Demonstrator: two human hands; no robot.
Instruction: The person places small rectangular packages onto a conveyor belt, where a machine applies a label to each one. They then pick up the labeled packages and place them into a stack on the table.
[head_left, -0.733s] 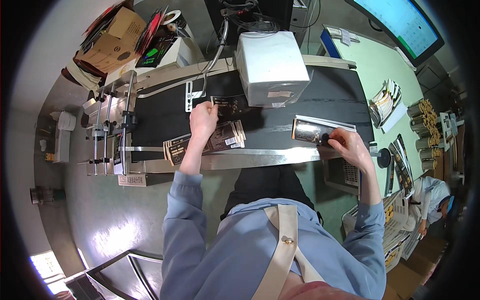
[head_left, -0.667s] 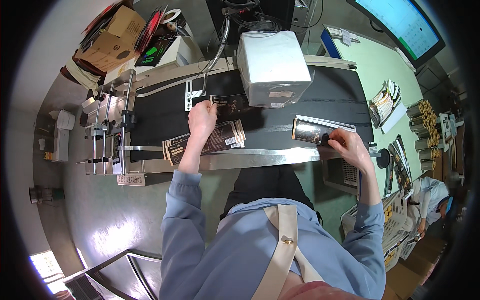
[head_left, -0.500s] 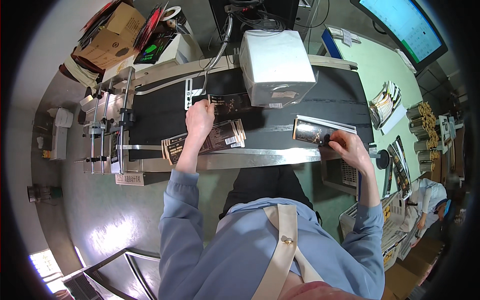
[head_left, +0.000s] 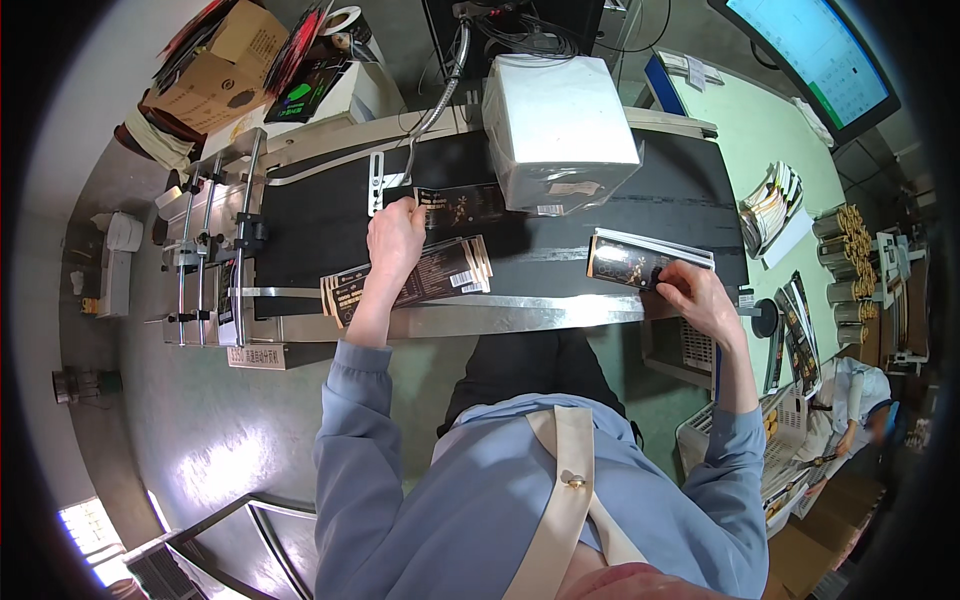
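On the black conveyor belt lies a flat black printed packet (head_left: 458,206), its right end under the white box. My left hand (head_left: 396,242) is closed at the packet's left edge, fingertips pinching it. Below that hand, a fanned stack of black packets with tan edges (head_left: 440,273) rests partly over the metal rail, with my wrist crossing its left part. To the right, my right hand (head_left: 695,297) pinches the lower right corner of another stack of black packets (head_left: 625,262), thumb and fingers closed on it. This stack lies tilted on the belt.
A white box (head_left: 562,120) wrapped in clear film stands over the belt (head_left: 560,240). A slotted metal bracket (head_left: 376,184) sits beside my left hand, and rods with clamps (head_left: 243,235) frame the left end. At right, a pale green table (head_left: 735,150) bears more packets. Another person (head_left: 860,400) works beyond.
My two hands and the packets stay almost in place; the view has shifted slightly. At the far right, the other person's arm has moved.
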